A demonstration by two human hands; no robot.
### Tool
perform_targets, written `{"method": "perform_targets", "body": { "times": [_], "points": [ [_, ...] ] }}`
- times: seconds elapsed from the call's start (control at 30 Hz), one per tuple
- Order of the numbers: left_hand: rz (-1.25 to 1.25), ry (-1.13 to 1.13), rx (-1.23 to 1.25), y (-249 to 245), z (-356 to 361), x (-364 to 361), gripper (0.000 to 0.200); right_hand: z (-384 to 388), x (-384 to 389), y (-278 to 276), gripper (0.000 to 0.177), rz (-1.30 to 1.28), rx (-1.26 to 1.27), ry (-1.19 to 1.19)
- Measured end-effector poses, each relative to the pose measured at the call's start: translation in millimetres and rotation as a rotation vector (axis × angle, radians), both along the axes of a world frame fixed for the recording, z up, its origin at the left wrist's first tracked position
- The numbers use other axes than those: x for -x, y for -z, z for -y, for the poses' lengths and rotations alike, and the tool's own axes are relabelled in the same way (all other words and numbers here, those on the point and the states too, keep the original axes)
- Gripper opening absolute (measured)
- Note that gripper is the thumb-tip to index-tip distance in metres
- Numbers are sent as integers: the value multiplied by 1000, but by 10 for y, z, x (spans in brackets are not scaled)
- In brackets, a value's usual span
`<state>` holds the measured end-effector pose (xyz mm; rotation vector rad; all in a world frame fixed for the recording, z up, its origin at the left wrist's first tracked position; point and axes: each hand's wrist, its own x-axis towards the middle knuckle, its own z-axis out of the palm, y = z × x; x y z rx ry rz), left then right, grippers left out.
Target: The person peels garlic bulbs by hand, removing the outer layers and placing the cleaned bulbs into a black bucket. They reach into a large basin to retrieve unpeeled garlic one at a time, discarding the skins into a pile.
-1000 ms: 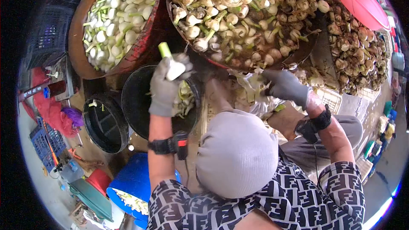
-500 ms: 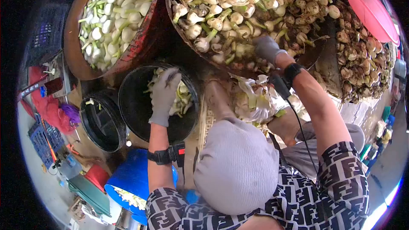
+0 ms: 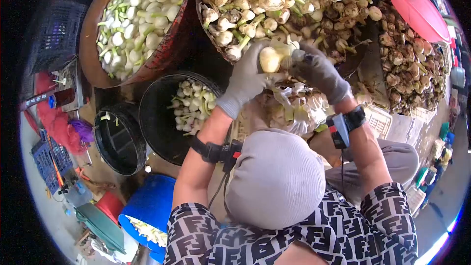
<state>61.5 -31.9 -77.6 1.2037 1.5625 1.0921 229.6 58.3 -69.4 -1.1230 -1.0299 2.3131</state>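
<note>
My left hand (image 3: 245, 77), in a pale grey glove, has its fingers closed round a pale garlic bulb (image 3: 270, 60) in front of the large tub. Close to its right, my right hand (image 3: 321, 71), in a dirtier grey glove, is closed at the stem side of the bulb; whether it grips the stem or something else is hidden. Loose peelings (image 3: 294, 104) lie under both hands. Behind them, the large tub holds a heap of dirty garlic bulbs (image 3: 272, 2).
Cleaned bulbs (image 3: 147, 19) fill a reddish tub at upper left. A black bucket (image 3: 152, 118) with white bulbs stands below it, beside a smaller black bucket (image 3: 105, 151). A blue barrel (image 3: 154, 196) is at lower left. More garlic (image 3: 412, 64) and a pink basin (image 3: 419, 7) are at right.
My left hand has moved from the black bucket up and right and now holds a bulb. My right hand has come back from the heap, and both hands are close together.
</note>
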Motion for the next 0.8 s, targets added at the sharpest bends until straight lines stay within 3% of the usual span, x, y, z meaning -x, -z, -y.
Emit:
{"method": "perform_targets", "body": {
  "times": [0.03, 0.07, 0.1, 0.27, 0.43, 0.53, 0.63, 0.7, 0.77, 0.8],
  "points": [
    [-136, 0, -89, 56, 12, -4, 72, 55, 64, -46, 32, 62, -133, -122],
    [-272, 0, -177, 172, 36, -7, 73, 137, 107, -137, 27, 80, 61, -21],
    [-408, 0, -264, 240, 54, -11, 75, 183, 177, -104, 24, 118, 0, 3],
    [-375, -11, -173, 235, 86, -18, 75, 180, 130, 349, 13, 244, -212, 2],
    [-337, -8, -137, 231, 81, -26, 77, 198, 249, 35, 9, 261, -160, 92],
    [-343, 6, -148, 243, 72, 8, 77, 57, 70, 353, 7, 305, -1512, -290],
    [-312, 18, -141, 258, 63, 32, 78, 94, 36, 304, 7, 263, -1338, -342],
    [-280, 22, -109, 219, 67, 46, 77, 149, 71, 280, 10, 179, -735, -193],
    [-126, 14, -28, 210, 82, 65, 72, 155, 77, 287, 11, 138, -722, -188],
    [-49, 11, 11, 205, 84, 68, 69, 119, 58, 301, 11, 139, -1013, -258]
  ]
}}
